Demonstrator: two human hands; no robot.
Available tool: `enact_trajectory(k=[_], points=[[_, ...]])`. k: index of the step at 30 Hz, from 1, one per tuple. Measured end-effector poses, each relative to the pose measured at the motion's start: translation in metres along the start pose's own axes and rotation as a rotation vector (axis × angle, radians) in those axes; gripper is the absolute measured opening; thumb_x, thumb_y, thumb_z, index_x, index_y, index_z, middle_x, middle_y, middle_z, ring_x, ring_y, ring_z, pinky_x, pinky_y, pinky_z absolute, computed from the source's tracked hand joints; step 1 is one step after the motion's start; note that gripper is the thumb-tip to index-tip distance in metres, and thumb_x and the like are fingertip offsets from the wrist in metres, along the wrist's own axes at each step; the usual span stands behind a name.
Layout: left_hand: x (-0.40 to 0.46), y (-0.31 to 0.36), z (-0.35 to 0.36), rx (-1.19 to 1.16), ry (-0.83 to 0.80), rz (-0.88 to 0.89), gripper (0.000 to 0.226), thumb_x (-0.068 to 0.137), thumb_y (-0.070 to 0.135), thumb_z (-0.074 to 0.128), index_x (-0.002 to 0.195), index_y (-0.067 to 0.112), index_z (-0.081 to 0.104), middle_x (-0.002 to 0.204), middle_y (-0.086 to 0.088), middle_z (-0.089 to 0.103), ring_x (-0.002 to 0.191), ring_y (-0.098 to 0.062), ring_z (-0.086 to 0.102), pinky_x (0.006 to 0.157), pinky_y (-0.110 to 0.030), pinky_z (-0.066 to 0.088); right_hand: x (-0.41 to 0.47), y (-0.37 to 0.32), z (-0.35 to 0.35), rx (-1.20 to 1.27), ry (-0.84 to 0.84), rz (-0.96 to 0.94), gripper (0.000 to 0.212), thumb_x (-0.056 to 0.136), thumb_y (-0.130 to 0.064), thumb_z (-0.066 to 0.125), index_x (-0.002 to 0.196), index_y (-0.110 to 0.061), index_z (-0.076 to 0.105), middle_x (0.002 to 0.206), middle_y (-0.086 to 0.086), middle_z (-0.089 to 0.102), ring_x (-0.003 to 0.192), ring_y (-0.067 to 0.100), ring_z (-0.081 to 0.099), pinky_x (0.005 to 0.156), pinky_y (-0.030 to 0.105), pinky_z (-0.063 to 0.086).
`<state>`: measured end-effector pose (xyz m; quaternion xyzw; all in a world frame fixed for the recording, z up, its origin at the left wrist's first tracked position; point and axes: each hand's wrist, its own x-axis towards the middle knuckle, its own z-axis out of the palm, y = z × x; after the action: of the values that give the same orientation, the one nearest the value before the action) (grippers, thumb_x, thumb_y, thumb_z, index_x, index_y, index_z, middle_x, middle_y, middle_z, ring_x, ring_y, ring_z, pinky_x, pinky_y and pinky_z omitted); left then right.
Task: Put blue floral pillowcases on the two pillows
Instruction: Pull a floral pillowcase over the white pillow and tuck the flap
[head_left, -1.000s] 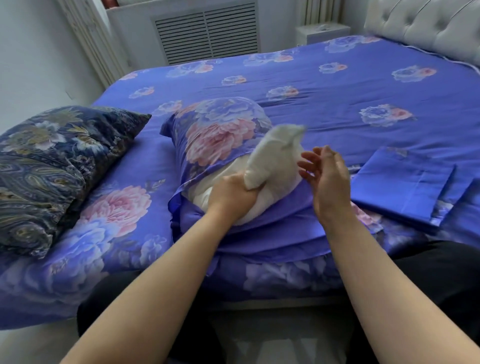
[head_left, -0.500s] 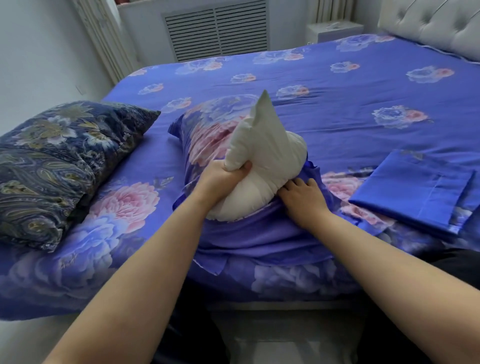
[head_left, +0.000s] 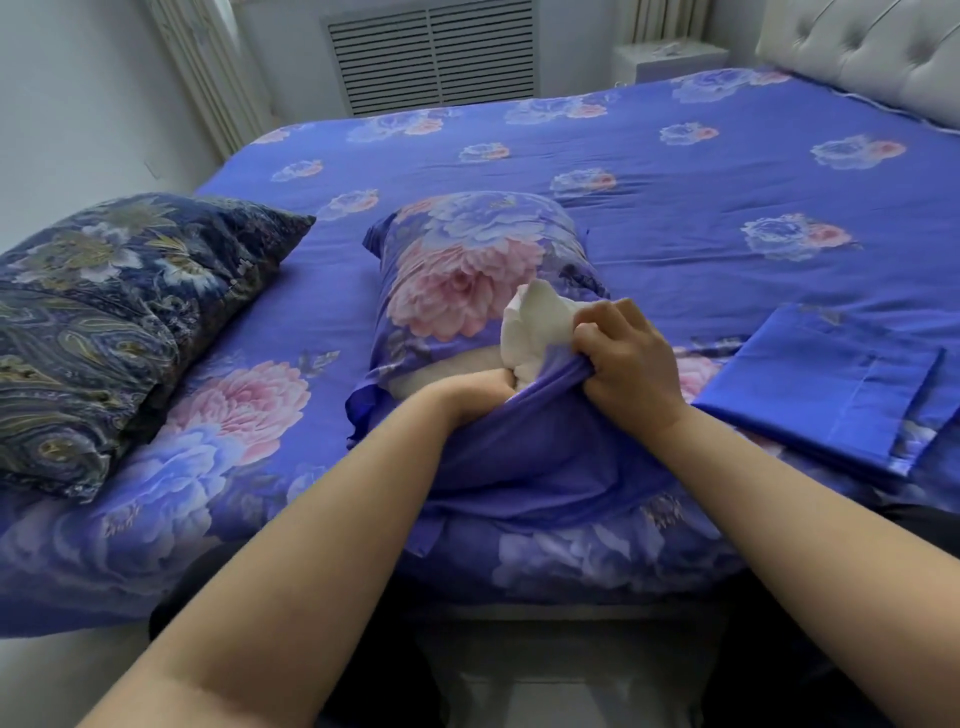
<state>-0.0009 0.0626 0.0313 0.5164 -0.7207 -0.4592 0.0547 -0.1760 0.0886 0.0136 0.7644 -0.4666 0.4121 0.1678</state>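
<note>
Bed: blue rose-print sheet (head_left: 675, 171) spread flat, unchanged.
Dark pillow: navy paisley-floral pillow (head_left: 104, 322) at 9 o'clock, unmoved.
Pillow in work: blue floral pillowcase (head_left: 467, 270) at centre now covers more; the white pillow corner (head_left: 540, 332), upright earlier, is pushed down.
Spare case: folded blue pillowcase (head_left: 821, 384) at 3 o'clock.
Right hand (head_left: 628, 358): fingers clenched on the case's edge.
Left hand (head_left: 467, 395): tucked into the opening; grip hidden.

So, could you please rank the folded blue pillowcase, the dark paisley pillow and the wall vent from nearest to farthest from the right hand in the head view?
1. The folded blue pillowcase, just right of the right hand, on the bed's near edge.
2. The dark paisley pillow, across at the bed's left side.
3. The wall vent, beyond the bed's far edge.
</note>
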Motion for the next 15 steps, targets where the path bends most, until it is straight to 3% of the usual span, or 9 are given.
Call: enact_trajectory(k=[3, 6, 8, 10, 12, 15], points=[[-0.020, 0.001, -0.009, 0.010, 0.038, 0.016, 0.030, 0.092, 0.030, 0.055, 0.117, 0.014, 0.056, 0.115, 0.003, 0.060, 0.103, -0.010, 0.055, 0.082, -0.022, 0.046, 0.001, 0.004, 0.002, -0.013, 0.027, -0.170, 0.018, 0.074, 0.001, 0.044, 0.085, -0.013, 0.047, 0.126, 0.008, 0.051, 0.110, 0.032, 0.048, 0.082, 0.039, 0.044], [-0.036, -0.005, 0.010, 0.173, 0.490, 0.092, 0.033, 0.092, 0.036, 0.051, 0.119, 0.018, 0.052, 0.117, -0.002, 0.063, 0.105, -0.022, 0.058, 0.079, -0.029, 0.041, 0.006, 0.000, -0.005, 0.019, 0.015, -0.279, 0.020, 0.086, 0.003, 0.038, 0.075, -0.009, 0.050, 0.136, 0.013, 0.053, 0.120, 0.027, 0.052, 0.086, 0.036, 0.047], [-0.053, -0.012, 0.036, 0.238, 0.806, 0.262, 0.046, 0.094, 0.040, 0.047, 0.133, 0.017, 0.044, 0.133, -0.003, 0.054, 0.116, -0.023, 0.052, 0.086, -0.033, 0.041, 0.009, -0.003, -0.012, 0.031, -0.024, -0.320, 0.023, 0.083, 0.006, 0.039, 0.071, -0.006, 0.054, 0.135, 0.012, 0.054, 0.111, 0.023, 0.057, 0.076, 0.026, 0.043], [-0.059, -0.023, 0.055, 0.396, 0.933, 0.411, 0.055, 0.092, 0.047, 0.043, 0.137, 0.016, 0.040, 0.146, -0.002, 0.040, 0.125, -0.021, 0.046, 0.095, -0.032, 0.040, 0.011, -0.002, -0.017, 0.012, -0.093, -0.339, 0.023, 0.073, 0.005, 0.043, 0.082, -0.006, 0.061, 0.125, 0.013, 0.062, 0.094, 0.022, 0.061, 0.063, 0.026, 0.044], [-0.055, -0.033, 0.065, 0.561, 0.953, 0.416, 0.056, 0.090, 0.052, 0.044, 0.133, 0.016, 0.045, 0.148, -0.003, 0.038, 0.127, -0.021, 0.044, 0.102, -0.036, 0.037, 0.012, 0.001, -0.017, 0.002, -0.195, -0.287, 0.022, 0.070, -0.006, 0.044, 0.083, -0.008, 0.061, 0.104, 0.012, 0.071, 0.077, 0.030, 0.067, 0.053, 0.029, 0.048], [-0.045, -0.033, 0.063, 0.540, 0.975, 0.419, 0.040, 0.089, 0.038, 0.056, 0.122, 0.017, 0.051, 0.141, 0.000, 0.049, 0.128, -0.017, 0.046, 0.110, -0.039, 0.030, 0.014, 0.002, -0.018, 0.145, -0.329, -0.059, 0.014, 0.069, -0.021, 0.039, 0.071, -0.012, 0.050, 0.070, 0.005, 0.059, 0.069, 0.028, 0.055, 0.057, 0.031, 0.040]])
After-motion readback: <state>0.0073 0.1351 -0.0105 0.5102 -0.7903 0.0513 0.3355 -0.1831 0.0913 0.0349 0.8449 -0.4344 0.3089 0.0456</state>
